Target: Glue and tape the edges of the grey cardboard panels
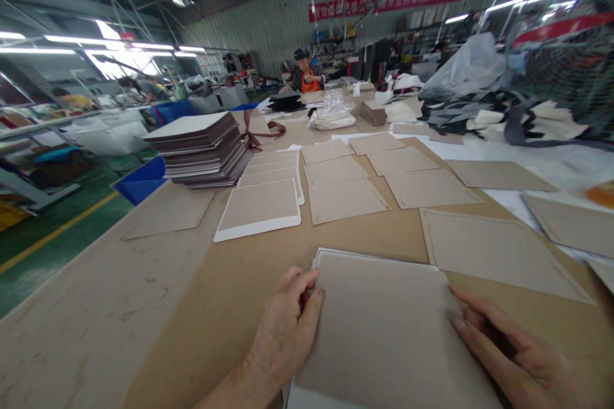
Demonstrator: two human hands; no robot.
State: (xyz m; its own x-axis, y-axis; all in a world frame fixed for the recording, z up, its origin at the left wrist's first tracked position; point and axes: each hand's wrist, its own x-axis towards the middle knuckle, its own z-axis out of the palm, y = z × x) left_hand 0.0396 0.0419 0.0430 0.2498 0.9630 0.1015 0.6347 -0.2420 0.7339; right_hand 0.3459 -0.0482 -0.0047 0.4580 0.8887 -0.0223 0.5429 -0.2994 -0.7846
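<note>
A beige rectangular panel (pixel 378 326) lies in front of me, with white edges of a sheet or sheets showing beneath it at the back and lower left. My left hand (pixel 288 319) is closed at its left edge, thumb on top and fingers curled at the side. On the opposite edge, my right hand (pixel 503 345) grips with thumb and forefinger; its other fingers are partly hidden. Just beyond lies a beige panel on a white backing (pixel 261 204), overlapping several similar ones behind it. Loose beige panels (pixel 343 198) spread out to the right of these.
A tall stack of brown-edged boards (pixel 201 150) stands at the table's left side, by a blue bin (pixel 141 180). Clear plastic bags (pixel 333 112) and dark fabric scraps (pixel 472 115) lie farther back. Across the table sits a person in an orange apron (pixel 310 82).
</note>
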